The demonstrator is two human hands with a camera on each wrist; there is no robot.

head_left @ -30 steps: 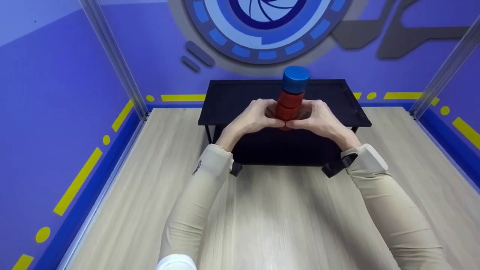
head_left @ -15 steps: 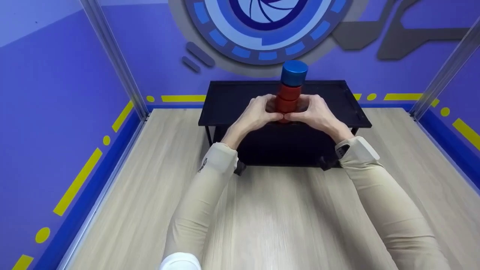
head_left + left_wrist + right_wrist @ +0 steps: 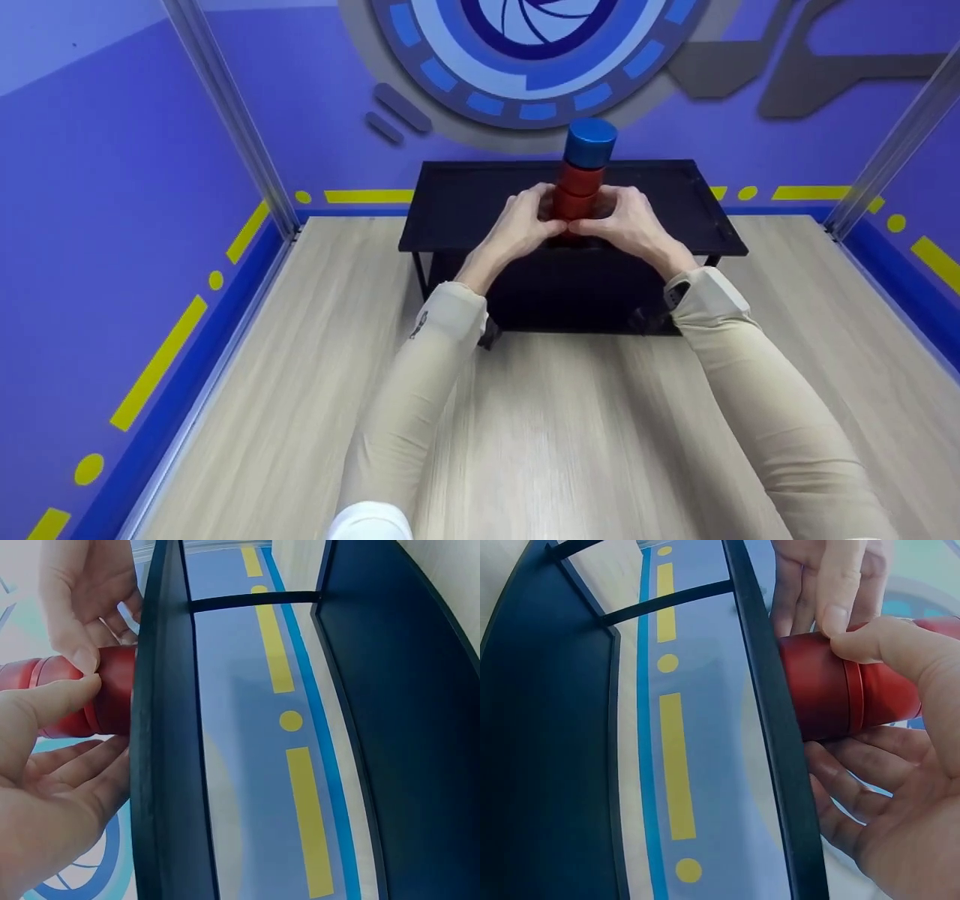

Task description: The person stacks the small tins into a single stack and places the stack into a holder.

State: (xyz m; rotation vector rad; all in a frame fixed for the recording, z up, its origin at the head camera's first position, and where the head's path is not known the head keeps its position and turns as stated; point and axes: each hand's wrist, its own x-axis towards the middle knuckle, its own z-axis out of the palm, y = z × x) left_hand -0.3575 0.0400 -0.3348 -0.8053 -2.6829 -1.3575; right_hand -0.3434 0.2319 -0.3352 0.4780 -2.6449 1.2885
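Note:
A blue cylinder tops an upright stack of red cylinders; thin seams divide the red parts. My left hand grips the lower red part from the left, and my right hand grips it from the right. Both thumbs nearly meet across its near side. In the left wrist view the lowest red cylinder reaches down to the rim of the black shelf's top board. The right wrist view shows the same red cylinder there, fingers curled behind it; whether its base touches the board is hidden.
The black two-tier shelf stands against the patterned blue back wall. Its lower tier lies in shadow under the arms. Pale wood-grain tabletop extends in front, with metal posts at the corners.
Both hands have carried the stack forward, away from me, farther over the shelf's top board. Most of this shift came in the first half second; since then it has moved only slightly.

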